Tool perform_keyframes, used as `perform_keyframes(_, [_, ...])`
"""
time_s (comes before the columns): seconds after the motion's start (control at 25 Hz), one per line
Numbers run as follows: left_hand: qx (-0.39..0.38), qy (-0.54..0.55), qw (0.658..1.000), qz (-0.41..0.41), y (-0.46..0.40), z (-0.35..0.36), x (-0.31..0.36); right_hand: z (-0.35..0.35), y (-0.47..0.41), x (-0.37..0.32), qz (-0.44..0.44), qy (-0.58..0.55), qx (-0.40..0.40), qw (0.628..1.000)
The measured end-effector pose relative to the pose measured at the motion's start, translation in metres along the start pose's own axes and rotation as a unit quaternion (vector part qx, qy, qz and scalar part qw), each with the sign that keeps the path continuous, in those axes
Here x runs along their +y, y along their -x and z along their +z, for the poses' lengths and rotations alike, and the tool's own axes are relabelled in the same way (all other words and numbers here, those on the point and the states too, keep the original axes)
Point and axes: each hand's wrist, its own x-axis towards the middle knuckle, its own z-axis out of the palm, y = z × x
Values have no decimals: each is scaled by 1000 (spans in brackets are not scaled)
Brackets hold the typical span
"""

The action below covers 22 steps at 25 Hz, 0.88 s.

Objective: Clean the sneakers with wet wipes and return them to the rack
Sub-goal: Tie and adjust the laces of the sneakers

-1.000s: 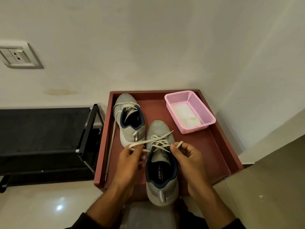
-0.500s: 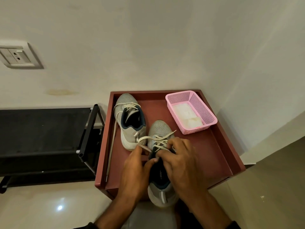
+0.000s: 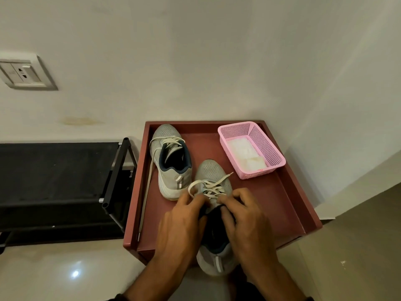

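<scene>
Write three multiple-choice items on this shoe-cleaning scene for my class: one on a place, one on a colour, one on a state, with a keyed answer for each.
1. Where is the basket?
A. on the floor
B. far right corner of the red tray
C. on the black rack

2. What colour is the basket?
A. pink
B. blue
C. green

3. What are both hands doing?
A. wiping a sole
B. hanging idle
C. pinching the near sneaker's laces

Answers:
1 B, it sits against the tray's far right walls.
2 A, its mesh is pink.
3 C, left hand and right hand meet at the laces of the near sneaker.

Bare forearms, dark sleeve cuffs (image 3: 121, 297) just visible at the bottom edge.
</scene>
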Motion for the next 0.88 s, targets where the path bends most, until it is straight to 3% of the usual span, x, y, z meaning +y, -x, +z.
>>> perform_keyframes(0.16, [1, 37, 999, 3, -4, 3, -5, -3, 1, 5, 78, -103, -19, 991])
perform_keyframes(0.4, [14, 107, 994, -1, -5, 3, -16, -9, -2, 23, 81, -82, -23, 993])
perform_keyframes(0.56, [11, 114, 993, 13, -7, 4, -16, -10, -2, 18, -4, 31, -56, 998])
perform_keyframes(0.76, [-39, 125, 990, 60, -7, 5, -11, 7, -8, -1, -136, 28, 17, 990])
perform_keyframes(0.88, [-19, 122, 991, 43, -8, 6, -11, 7, -11, 3, -109, 4, 8, 994])
